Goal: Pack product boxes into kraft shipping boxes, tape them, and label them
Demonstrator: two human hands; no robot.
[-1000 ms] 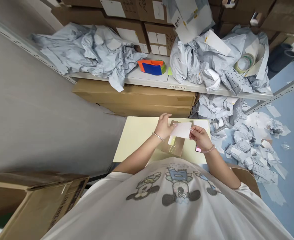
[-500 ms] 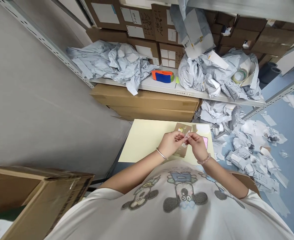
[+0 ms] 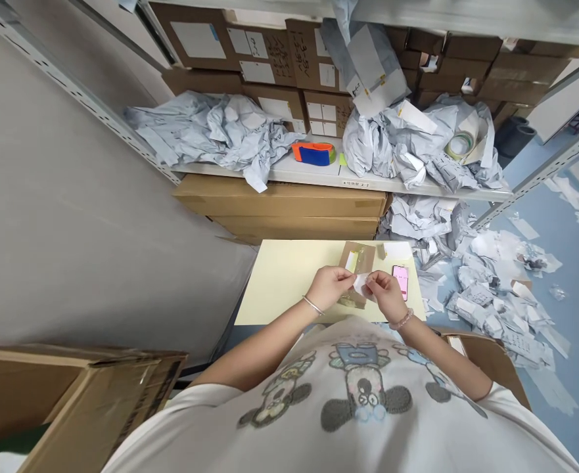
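Over the pale yellow table (image 3: 284, 282), my left hand (image 3: 332, 286) pinches one edge of a small white slip, perhaps a sticker (image 3: 361, 284). My right hand (image 3: 386, 293) is closed on its other edge, so the slip spans the gap between my fingertips. Beneath it lies a flat brown cardboard parcel (image 3: 364, 253) with clear tape and a label, partly covered by my hands. A phone with a pink screen (image 3: 401, 281) rests just right of my right hand. Behind that is a small white box or card (image 3: 397, 250).
A metal shelf (image 3: 313, 172) behind the table bears crumpled grey mailing bags (image 3: 220, 128), an orange and blue object (image 3: 313, 154) and a tape roll (image 3: 459, 145). Torn bags (image 3: 501, 295) litter the floor at right. An open cardboard box (image 3: 96, 401) stands at lower left.
My hands have moved apart a little, and the white slip now shows stretched between them. More of the phone is visible. The whole view has shifted slightly.
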